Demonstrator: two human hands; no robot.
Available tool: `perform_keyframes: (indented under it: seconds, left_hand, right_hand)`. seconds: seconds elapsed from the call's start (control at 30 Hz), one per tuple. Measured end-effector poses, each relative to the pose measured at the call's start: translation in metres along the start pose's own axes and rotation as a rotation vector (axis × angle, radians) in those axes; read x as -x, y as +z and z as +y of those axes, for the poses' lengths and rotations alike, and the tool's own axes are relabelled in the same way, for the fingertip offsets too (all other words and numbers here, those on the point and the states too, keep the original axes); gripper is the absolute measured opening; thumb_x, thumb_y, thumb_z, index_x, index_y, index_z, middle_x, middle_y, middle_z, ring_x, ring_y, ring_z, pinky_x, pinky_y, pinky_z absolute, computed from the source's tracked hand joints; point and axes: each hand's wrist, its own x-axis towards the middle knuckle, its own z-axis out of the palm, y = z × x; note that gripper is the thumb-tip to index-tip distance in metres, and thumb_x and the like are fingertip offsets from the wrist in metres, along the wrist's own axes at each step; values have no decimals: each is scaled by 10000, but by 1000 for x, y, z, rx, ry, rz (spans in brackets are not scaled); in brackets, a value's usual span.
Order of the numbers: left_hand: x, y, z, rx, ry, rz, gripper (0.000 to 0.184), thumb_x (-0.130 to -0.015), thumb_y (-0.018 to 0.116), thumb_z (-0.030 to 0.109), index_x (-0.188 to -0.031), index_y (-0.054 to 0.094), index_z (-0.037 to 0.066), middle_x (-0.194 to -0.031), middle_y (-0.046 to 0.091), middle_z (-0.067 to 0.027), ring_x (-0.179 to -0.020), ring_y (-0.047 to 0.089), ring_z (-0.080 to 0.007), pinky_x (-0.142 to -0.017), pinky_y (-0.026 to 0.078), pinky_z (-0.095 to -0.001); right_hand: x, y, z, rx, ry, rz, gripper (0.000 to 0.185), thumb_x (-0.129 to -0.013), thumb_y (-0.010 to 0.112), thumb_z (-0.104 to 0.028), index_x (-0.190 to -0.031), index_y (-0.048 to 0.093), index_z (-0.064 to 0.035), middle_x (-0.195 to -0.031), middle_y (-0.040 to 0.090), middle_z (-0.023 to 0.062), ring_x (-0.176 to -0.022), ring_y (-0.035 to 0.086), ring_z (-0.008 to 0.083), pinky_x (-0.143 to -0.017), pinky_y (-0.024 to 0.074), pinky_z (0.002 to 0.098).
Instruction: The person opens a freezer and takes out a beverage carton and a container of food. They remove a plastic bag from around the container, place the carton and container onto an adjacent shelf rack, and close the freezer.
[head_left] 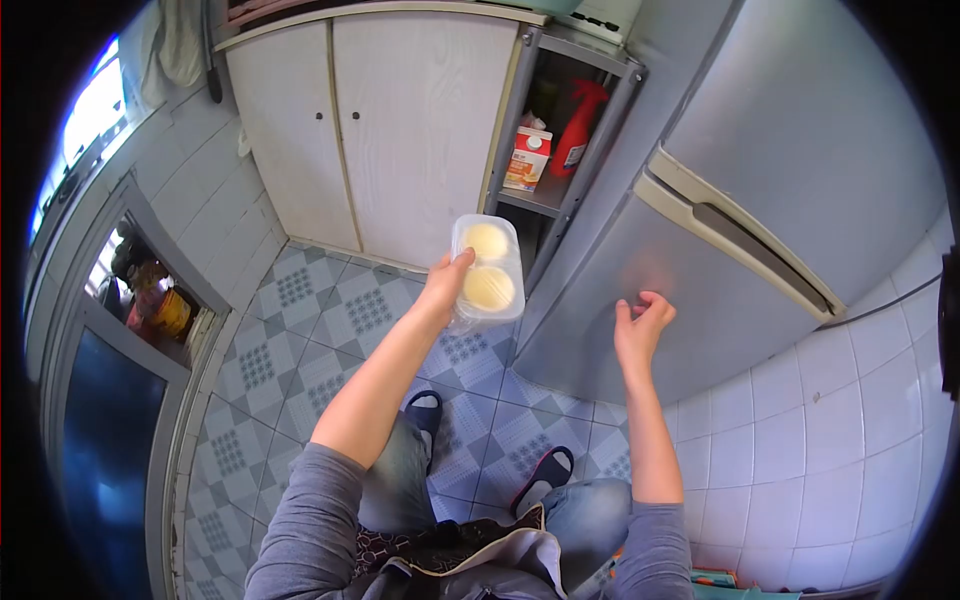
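Note:
Near the middle of the head view, my left hand (pixel 447 283) grips the left side of a clear plastic container (pixel 488 265). Two round, pale yellow items (pixel 488 289) show inside it, one above the other. My right hand (pixel 643 325) is raised in front of the silver fridge's lower door (pixel 690 300), its fingers curled but apart, with nothing between them. Whether its fingertips touch the door I cannot tell. The lower door looks closed, with its pale handle edge (pixel 740 235) above and to the right of my hand.
White cabinets (pixel 420 120) stand ahead. A metal shelf (pixel 530 200) beside the fridge holds a carton (pixel 527 160) and a red spray bottle (pixel 577 130). A door (pixel 110 420) is at the left, a white tiled wall (pixel 790 450) at the right. My slippered feet are on the tiled floor (pixel 300 370).

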Motion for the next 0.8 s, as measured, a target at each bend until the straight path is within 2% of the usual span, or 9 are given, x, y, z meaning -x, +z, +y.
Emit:
perform_keyframes:
  seconds: [0.07, 0.13, 0.17, 0.23, 0.33, 0.47, 0.57, 0.7, 0.8]
  left_hand:
    - [-10, 4, 1, -51, 16, -22, 406, -898, 509, 295, -1161, 493, -15, -1026, 591, -110, -884, 592, -185, -768, 480, -312]
    - [-22, 10, 2, -84, 22, -40, 409, -898, 506, 303, -1151, 498, -19, -1014, 595, -108, -873, 594, -182, -763, 481, -310]
    - [-30, 13, 2, -89, 3, -44, 400, -897, 503, 295, -1149, 504, -16, -1003, 600, -106, -863, 598, -182, -754, 483, -309]
    - [-49, 19, 4, -102, -31, -52, 383, -895, 496, 280, -1144, 515, -10, -979, 612, -101, -843, 606, -181, -737, 486, -308]
    - [-94, 29, -2, -36, -21, -93, 393, -893, 494, 284, -1152, 505, -10, -990, 609, -111, -850, 607, -190, -741, 487, -312]
    - [-148, 51, -1, 28, -15, -116, 405, -890, 492, 283, -1166, 487, -13, -1019, 597, -125, -870, 603, -207, -755, 484, -330]
    - [-175, 68, 5, 80, -11, -103, 411, -888, 490, 279, -1176, 477, -14, -1041, 586, -135, -892, 596, -221, -768, 480, -346]
    - [-202, 82, -3, 131, -19, -60, 421, -887, 487, 272, -1196, 464, -12, -1066, 572, -146, -926, 582, -237, -790, 470, -365]
    - [-217, 93, -6, 158, 17, -22, 429, -888, 484, 269, -1215, 456, -7, -1076, 568, -148, -941, 575, -244, -806, 460, -373]
  right_hand:
    - [6, -1, -12, 5, -14, 0, 370, -784, 629, -103, -1084, 446, 11, -1078, 396, 143, -786, 501, 152, -733, 449, 271]
    - [13, -3, -27, -241, 34, -221, 348, -776, 621, -68, -1077, 460, -1, -1059, 425, 111, -791, 500, 127, -716, 449, 251]
    - [18, -3, -35, -242, 41, -211, 348, -776, 621, -68, -1077, 460, -1, -1059, 425, 111, -791, 500, 127, -716, 449, 251]
    - [27, -3, -52, -490, 92, -406, 305, -762, 637, -79, -1029, 498, -25, -1026, 431, 88, -830, 494, 141, -683, 450, 262]
    - [39, -3, -75, -663, 189, -497, 293, -770, 631, -74, -1030, 504, -26, -1035, 447, 88, -846, 504, 142, -681, 452, 256]
    - [48, 24, -49, -672, 96, -439, 277, -780, 629, -73, -1024, 507, -22, -1010, 481, 81, -813, 521, 130, -678, 452, 246]
    - [48, 39, -25, -792, 293, -563, 276, -791, 623, -69, -1035, 506, -16, -963, 525, 64, -774, 528, 104, -678, 449, 234]
    - [44, 49, -15, -737, 189, -507, 257, -803, 615, -65, -1035, 517, -14, -906, 559, 43, -762, 527, 79, -667, 445, 220]
    - [40, 58, -4, -776, 218, -542, 245, -803, 612, -63, -1028, 527, -14, -890, 570, 46, -757, 531, 81, -652, 447, 219]
